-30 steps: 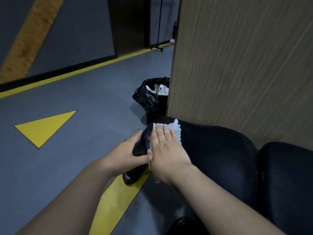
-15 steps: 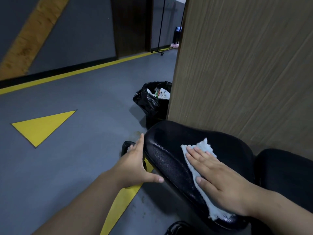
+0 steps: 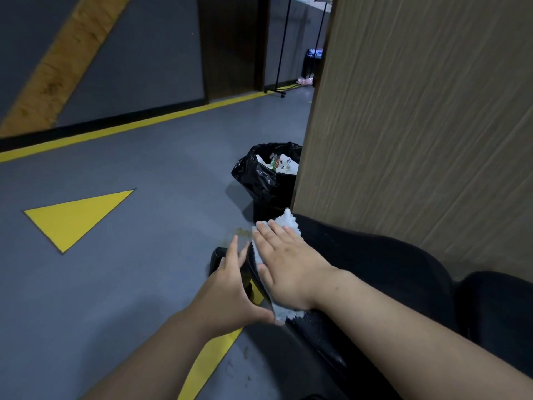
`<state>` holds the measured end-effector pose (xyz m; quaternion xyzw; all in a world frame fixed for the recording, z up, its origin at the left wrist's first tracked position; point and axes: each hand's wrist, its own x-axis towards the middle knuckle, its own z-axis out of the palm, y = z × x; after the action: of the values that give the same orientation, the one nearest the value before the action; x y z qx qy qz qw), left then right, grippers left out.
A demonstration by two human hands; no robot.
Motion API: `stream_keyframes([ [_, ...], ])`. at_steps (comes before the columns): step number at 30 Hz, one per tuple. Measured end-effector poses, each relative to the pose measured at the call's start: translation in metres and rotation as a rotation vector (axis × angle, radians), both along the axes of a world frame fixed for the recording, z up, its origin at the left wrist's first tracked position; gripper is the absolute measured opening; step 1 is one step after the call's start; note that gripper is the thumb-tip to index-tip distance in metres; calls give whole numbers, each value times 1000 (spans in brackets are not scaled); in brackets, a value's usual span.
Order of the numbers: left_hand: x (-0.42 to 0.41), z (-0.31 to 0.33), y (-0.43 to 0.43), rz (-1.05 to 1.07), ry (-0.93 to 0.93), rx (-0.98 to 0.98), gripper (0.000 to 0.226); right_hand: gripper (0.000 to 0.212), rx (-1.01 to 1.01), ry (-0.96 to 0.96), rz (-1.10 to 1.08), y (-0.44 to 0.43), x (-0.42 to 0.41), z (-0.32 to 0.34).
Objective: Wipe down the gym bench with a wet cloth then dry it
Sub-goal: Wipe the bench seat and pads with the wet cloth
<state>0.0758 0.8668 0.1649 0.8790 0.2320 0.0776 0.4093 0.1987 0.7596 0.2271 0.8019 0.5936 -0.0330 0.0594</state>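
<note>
Item: cloth [image 3: 288, 222] lay over the bench's [image 3: 375, 261] rounded end beneath my right hand's [image 3: 291, 272] straight fingers [image 3: 274, 236], left hand [image 3: 230, 290] open alongside; risk: unpinched, it could slip to the floor [image 3: 129, 284].

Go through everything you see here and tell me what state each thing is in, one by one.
right hand: open, flat, pressing the cloth.
left hand: open, fingers straight, at the bench's end.
cloth: spread under the right hand, on the bench.
bench: black pad, speckled sheen beside the cloth.
bin bag: open, rubbish inside.
</note>
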Motion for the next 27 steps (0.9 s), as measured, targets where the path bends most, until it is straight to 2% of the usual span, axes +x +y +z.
stream_keyframes([
  [6, 4, -1, 4, -39, 6, -11, 157, 66, 46, 86, 26, 6, 17, -1],
  [9, 5, 4, 6, -110, -14, -12, 150, 64, 62, 135, -46, 10, 33, 2],
  [13, 6, 11, 4, -124, 64, 130, 163, 64, 53, 166, -180, 13, 57, 9],
  [16, 8, 23, -3, -203, 107, 341, 163, 62, 48, 211, -322, 5, 74, 15],
  [20, 11, 35, -8, -269, 102, 443, 157, 52, 37, 213, -490, -31, 91, 17],
  [27, 18, 42, -8, -293, 198, 434, 160, 60, 110, 184, -479, -118, 86, 10],
])
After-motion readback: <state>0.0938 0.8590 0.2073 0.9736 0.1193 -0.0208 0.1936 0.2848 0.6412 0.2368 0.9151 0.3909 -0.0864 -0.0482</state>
